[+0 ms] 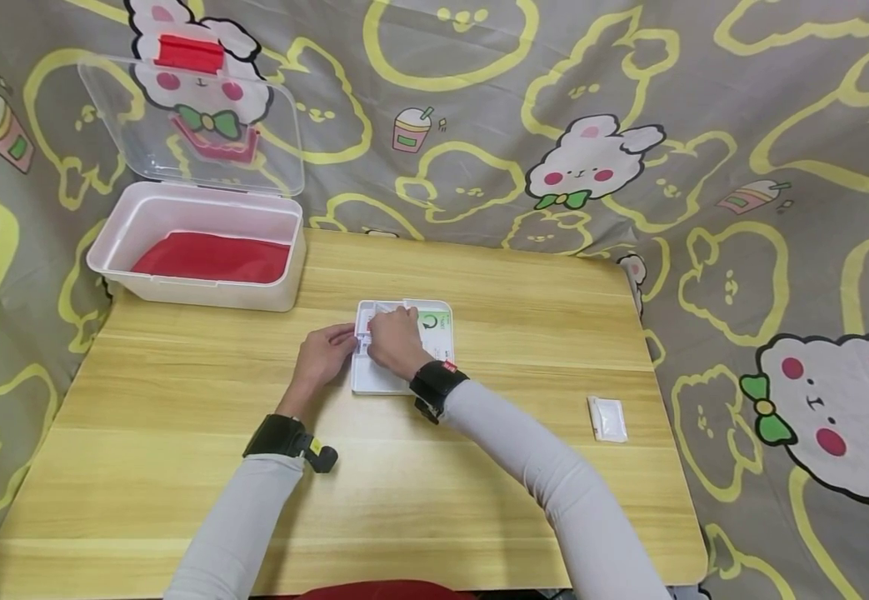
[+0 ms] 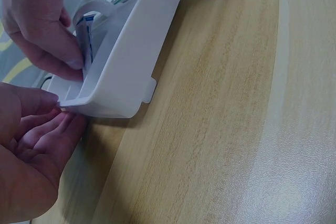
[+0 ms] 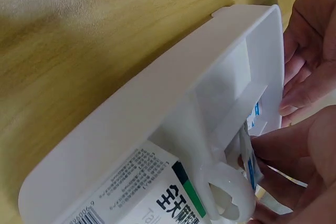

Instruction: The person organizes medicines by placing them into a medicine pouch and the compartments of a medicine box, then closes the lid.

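A white divided tray (image 1: 377, 379) lies on the wooden table in front of me. My left hand (image 1: 322, 357) grips its left wall, the thumb at the rim and the fingers outside. My right hand (image 1: 397, 337) reaches into a narrow left compartment, where the fingers pinch a small packet (image 3: 250, 156) with blue print. Another blue-printed packet (image 3: 255, 114) shows beside it, behind a divider. A white loop (image 3: 231, 190) rises from the tray near the right fingers. The tray's right side holds a white and green medicine box (image 3: 168, 198), partly hidden by the right hand in the head view.
At the back left stands a translucent storage box (image 1: 254, 296) with its clear lid (image 1: 202, 125) raised and a red sheet (image 1: 212, 257) inside. Near the table's right edge lies a white packet (image 1: 609, 419). A patterned curtain (image 1: 479, 192) borders the table.
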